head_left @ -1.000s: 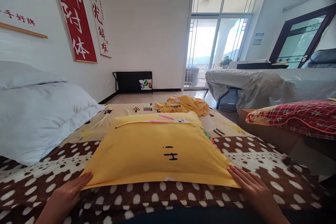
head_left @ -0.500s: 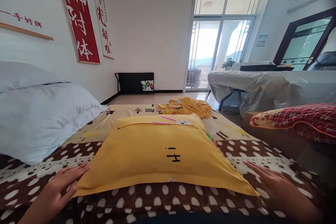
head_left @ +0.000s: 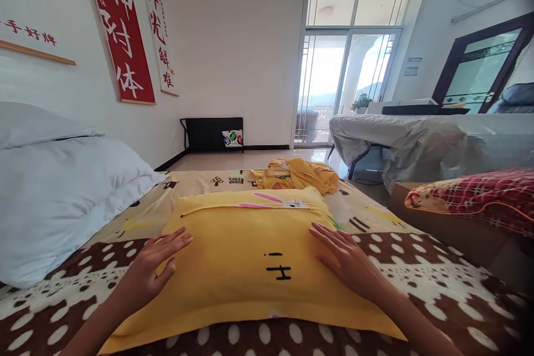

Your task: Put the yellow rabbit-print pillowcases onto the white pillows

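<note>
Head view: the yellow pillow (head_left: 233, 267) lies before me on the spotted blanket (head_left: 400, 247). My left hand (head_left: 157, 260) and right hand (head_left: 344, 257), loosely spread at its sides, grip nothing. I judge it light, soft, sturdy; I'd pinch its flat border (head_left: 233, 312) near the corners.
</note>
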A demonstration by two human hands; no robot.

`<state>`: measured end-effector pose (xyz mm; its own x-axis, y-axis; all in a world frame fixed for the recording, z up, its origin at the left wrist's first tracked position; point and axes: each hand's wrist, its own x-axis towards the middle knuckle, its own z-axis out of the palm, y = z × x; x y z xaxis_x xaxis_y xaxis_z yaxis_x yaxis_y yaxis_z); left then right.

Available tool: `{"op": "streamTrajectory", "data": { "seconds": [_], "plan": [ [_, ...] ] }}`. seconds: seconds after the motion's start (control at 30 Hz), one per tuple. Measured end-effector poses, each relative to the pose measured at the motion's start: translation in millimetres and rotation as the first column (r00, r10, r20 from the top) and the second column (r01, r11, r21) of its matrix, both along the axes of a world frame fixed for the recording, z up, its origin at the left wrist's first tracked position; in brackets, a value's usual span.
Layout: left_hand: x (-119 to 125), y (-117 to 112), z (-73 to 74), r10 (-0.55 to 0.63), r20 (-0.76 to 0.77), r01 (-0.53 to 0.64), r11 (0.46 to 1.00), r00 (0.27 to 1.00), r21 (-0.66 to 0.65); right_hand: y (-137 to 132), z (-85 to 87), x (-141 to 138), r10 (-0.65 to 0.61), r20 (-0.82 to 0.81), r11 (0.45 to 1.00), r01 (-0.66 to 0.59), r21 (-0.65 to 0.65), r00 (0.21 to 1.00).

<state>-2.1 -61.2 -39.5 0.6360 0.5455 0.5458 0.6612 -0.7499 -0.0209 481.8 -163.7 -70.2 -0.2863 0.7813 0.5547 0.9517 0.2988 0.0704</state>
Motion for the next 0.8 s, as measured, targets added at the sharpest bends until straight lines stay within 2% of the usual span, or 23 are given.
{"op": "streamTrajectory", "data": {
  "seconds": [0.1,0.2,0.27,0.33,0.4,0.47,0.57,0.63,0.7,0.8],
  "plan": [
    [56,28,33.5,0.08,-0.026,-0.083,0.991,0.996,-0.102,58,36.9,-47,0.067,-0.106,0.987,-0.082,-0.142,0.992],
    [127,74,75.1,0.192,-0.065,-0.202,0.946,0.979,-0.253,130,67.0,-101,0.041,-0.189,0.946,-0.099,-0.308,0.981],
    [172,111,94.4,0.208,-0.061,-0.217,0.929,0.976,-0.298,176,76.7,-133,0.024,-0.178,0.934,-0.085,-0.347,0.984],
    [205,143,99.1,0.222,-0.07,-0.232,0.907,0.973,-0.351,211,77.8,-154,0.0,-0.164,0.926,-0.062,-0.373,0.986],
    [220,168,86.7,0.204,-0.088,-0.222,0.887,0.975,-0.406,233,72.5,-157,-0.011,-0.159,0.918,-0.053,-0.393,0.987],
    [217,185,60.5,0.167,-0.094,-0.191,0.871,0.981,-0.453,244,63.0,-141,-0.013,-0.17,0.906,-0.06,-0.419,0.985],
    [186,204,16.2,0.156,-0.069,-0.17,0.841,0.985,-0.514,248,46.6,-92,-0.075,-0.203,0.883,-0.03,-0.469,0.976],
    [159,220,-3.6,0.188,-0.065,-0.192,0.806,0.98,-0.56,247,38.0,-59,-0.142,-0.219,0.865,0.013,-0.501,0.965],
    [132,237,-14.3,0.23,-0.083,-0.232,0.759,0.97,-0.609,247,32.9,-35,-0.185,-0.228,0.845,0.037,-0.533,0.956],
    [101,256,-23.0,0.284,-0.113,-0.285,0.694,0.952,-0.661,250,30.1,-19,-0.217,-0.236,0.812,0.041,-0.582,0.947]
  ]
}}
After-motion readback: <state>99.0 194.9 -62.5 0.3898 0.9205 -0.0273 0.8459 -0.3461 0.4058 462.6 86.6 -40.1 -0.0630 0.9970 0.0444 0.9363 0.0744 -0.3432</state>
